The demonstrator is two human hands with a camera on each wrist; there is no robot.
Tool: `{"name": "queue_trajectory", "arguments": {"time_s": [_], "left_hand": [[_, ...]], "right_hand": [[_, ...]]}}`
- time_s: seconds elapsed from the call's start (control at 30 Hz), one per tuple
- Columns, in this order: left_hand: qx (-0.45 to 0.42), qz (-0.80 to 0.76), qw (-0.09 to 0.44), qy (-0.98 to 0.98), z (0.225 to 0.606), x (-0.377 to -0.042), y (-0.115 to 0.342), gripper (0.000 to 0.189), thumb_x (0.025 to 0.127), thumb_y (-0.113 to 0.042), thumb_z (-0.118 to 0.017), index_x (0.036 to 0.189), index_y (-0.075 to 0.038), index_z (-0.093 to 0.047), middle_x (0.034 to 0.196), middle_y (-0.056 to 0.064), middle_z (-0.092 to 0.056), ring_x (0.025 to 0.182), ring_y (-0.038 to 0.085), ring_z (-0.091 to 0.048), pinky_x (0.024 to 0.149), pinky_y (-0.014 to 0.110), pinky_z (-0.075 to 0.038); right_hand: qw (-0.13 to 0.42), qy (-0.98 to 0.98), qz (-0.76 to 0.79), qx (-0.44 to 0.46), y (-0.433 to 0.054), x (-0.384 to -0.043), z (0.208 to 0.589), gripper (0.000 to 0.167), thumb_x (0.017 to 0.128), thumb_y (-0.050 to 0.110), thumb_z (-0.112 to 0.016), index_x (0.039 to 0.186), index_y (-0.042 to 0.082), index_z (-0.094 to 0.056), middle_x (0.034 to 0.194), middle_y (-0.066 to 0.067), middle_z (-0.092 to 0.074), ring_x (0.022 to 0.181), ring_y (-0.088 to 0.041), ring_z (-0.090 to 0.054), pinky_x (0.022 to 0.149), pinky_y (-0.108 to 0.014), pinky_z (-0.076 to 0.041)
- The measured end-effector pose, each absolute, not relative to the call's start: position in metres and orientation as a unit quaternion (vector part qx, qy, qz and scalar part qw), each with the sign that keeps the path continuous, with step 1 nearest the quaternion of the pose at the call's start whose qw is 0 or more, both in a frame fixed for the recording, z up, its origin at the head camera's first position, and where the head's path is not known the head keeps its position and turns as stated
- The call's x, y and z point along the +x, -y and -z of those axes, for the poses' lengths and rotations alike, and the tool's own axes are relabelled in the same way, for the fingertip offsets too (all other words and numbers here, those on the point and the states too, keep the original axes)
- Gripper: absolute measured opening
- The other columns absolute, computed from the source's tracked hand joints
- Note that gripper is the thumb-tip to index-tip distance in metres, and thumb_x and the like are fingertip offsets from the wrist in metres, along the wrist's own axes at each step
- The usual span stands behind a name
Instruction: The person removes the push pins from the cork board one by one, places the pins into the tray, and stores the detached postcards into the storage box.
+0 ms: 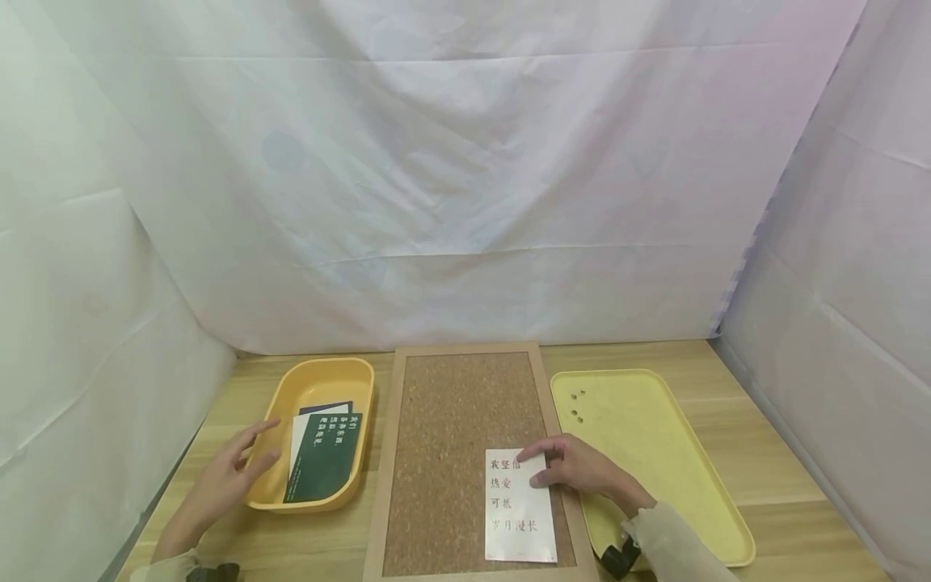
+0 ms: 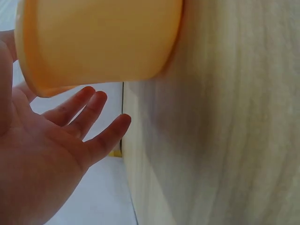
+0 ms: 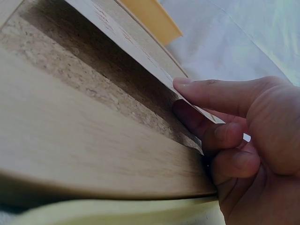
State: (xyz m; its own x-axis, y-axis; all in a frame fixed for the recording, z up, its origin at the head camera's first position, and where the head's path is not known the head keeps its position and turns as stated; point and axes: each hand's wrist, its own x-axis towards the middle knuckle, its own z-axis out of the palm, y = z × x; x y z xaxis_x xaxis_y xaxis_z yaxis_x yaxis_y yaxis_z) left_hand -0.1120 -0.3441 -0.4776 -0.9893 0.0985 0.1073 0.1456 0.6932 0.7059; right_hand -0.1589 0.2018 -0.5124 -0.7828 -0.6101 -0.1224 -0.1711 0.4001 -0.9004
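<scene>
A white card (image 1: 520, 540) with red Chinese characters is in my right hand (image 1: 582, 469), over the lower right of the wood-framed cork board (image 1: 458, 412). The right wrist view has the thumb (image 3: 211, 93) on top of the card's edge and a fingertip beneath it. The card's near edge stands a little off the cork and casts a shadow there. My left hand (image 1: 218, 485) holds nothing, its fingers spread beside the left wall of an orange-yellow bin (image 1: 323, 380). Inside the bin, a dark green card (image 1: 323, 469) with white characters overlaps a white card (image 1: 298, 432) and a dark blue one.
To the right of the board, close to its frame, lies a pale yellow tray (image 1: 655, 461). Several small pins (image 1: 575, 412) sit near its upper left corner. Board, bin and tray share a wooden table (image 1: 785, 485), with white cloth (image 1: 465, 178) hanging behind and at both sides.
</scene>
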Motion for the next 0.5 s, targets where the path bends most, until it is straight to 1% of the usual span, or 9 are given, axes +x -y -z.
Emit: {"name": "queue_trajectory", "arguments": {"time_s": [0.1, 0.2, 0.33, 0.5], "left_hand": [[-0.058, 0.384, 0.008, 0.921, 0.4795, -0.1109, 0.3457, 0.054, 0.102, -0.03, -0.055, 0.148, -0.003, -0.041, 0.152, 0.031, -0.034, 0.133, 0.061, -0.032, 0.094, 0.077, -0.036], [-0.05, 0.38, -0.006, 0.923, 0.4815, -0.1098, 0.3467, 0.057, 0.102, -0.032, -0.055, 0.15, -0.007, -0.038, 0.154, 0.03, -0.033, 0.135, 0.06, -0.031, 0.094, 0.077, -0.034], [-0.053, 0.389, -0.017, 0.919, 0.4839, -0.1086, 0.3476, 0.06, 0.101, -0.032, -0.058, 0.152, -0.009, -0.037, 0.155, 0.027, -0.033, 0.138, 0.056, -0.029, 0.098, 0.076, -0.031], [-0.055, 0.399, -0.044, 0.914, 0.4841, -0.1062, 0.3489, 0.066, 0.1, -0.033, -0.059, 0.155, -0.014, -0.029, 0.158, 0.027, -0.026, 0.14, 0.058, -0.023, 0.099, 0.078, -0.026]], "right_hand": [[0.223, -0.806, 0.491, -0.243, -0.202, -0.1589, 0.5127, 0.03, 0.085, 0.016, -0.077, 0.116, 0.016, -0.073, 0.119, -0.003, -0.071, 0.101, -0.013, -0.066, 0.085, -0.02, -0.049], [0.226, -0.805, 0.492, -0.243, -0.2022, -0.1589, 0.513, 0.031, 0.085, 0.015, -0.077, 0.116, 0.016, -0.073, 0.118, -0.003, -0.071, 0.1, -0.014, -0.067, 0.086, -0.02, -0.05], [0.225, -0.803, 0.494, -0.246, -0.2021, -0.1591, 0.5123, 0.031, 0.086, 0.015, -0.076, 0.116, 0.015, -0.073, 0.119, -0.004, -0.071, 0.102, -0.013, -0.066, 0.086, -0.02, -0.049], [0.223, -0.807, 0.489, -0.244, -0.2023, -0.1591, 0.5124, 0.031, 0.086, 0.016, -0.077, 0.116, 0.016, -0.073, 0.121, -0.003, -0.07, 0.103, -0.013, -0.065, 0.087, -0.02, -0.049]]}}
